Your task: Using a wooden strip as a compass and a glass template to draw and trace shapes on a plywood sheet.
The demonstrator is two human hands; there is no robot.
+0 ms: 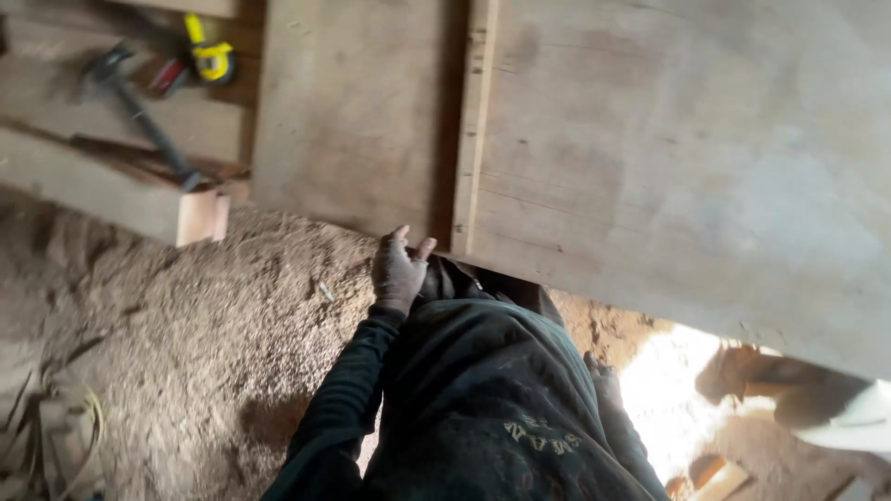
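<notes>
2 hands belong to the person wearing the camera, and only 1 shows clearly. The left hand [399, 271], in a dark long sleeve, is raised to the lower edge of the large pale plywood panel [687, 158], fingers [401, 236] pointing up and touching the wood just where that panel's layered edge meets the second, narrower pale wooden board [357, 102]. The hand looks half open, pressed against the edge rather than wrapped round it; whether the thumb hooks beneath is hidden. The right hand [603, 376] is low at the person's side, dark and blurred, and I cannot tell whether it is open or closed, or whether it touches anything. The panel lies above and ahead of both hands, its lower edge slanting down from left to right, so the left hand is the nearer to the seam. Sawdust-covered ground [195, 343] lies below. Well apart, upper left, a dark-handled hammer [139, 111] and a yellow tape measure [212, 57] rest on stacked pale timber planks [111, 199].
</notes>
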